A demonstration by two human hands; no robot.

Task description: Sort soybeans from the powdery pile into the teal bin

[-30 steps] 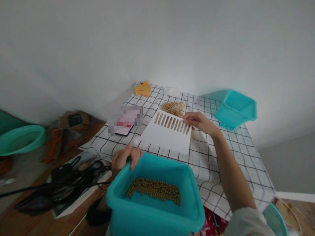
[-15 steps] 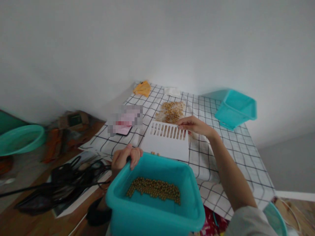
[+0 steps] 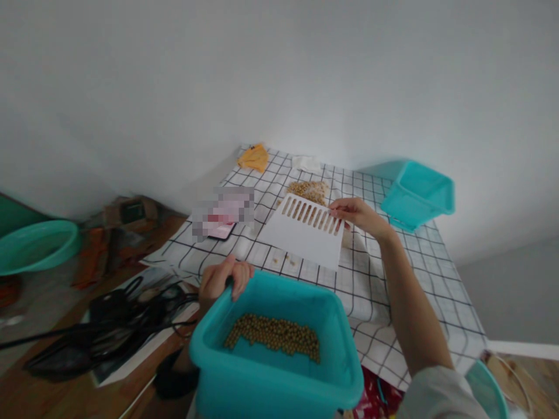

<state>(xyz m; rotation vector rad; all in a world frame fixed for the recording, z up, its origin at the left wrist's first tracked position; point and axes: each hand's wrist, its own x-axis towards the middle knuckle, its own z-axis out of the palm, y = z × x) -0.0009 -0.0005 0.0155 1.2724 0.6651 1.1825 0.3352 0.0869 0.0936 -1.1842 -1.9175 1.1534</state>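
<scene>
My left hand (image 3: 227,279) is closed over the left rim of a teal plastic bin (image 3: 279,381), which stands at the table's near edge. Inside the bin lies a layer of small round brown-yellow beans (image 3: 275,334). Between the fingers of my right hand (image 3: 360,215) is the right edge of a white slotted board (image 3: 305,235), held tilted over the table. Past the board's slotted end is a pile of yellowish beans (image 3: 305,189), partly hidden by it. A few loose beans (image 3: 283,259) lie between the board and the bin.
The table has a white checked cloth (image 3: 419,267). On it are a second teal bin (image 3: 417,195) at right, a phone (image 3: 222,231) with a blurred screen at left, a yellow cloth (image 3: 254,157) and white tissue (image 3: 306,163) at the back. Black cables (image 3: 131,314) lie at lower left.
The white slotted board in my right hand has moved away from the bin, up and to the right, covering more of the pile. My left hand has stayed on the rim.
</scene>
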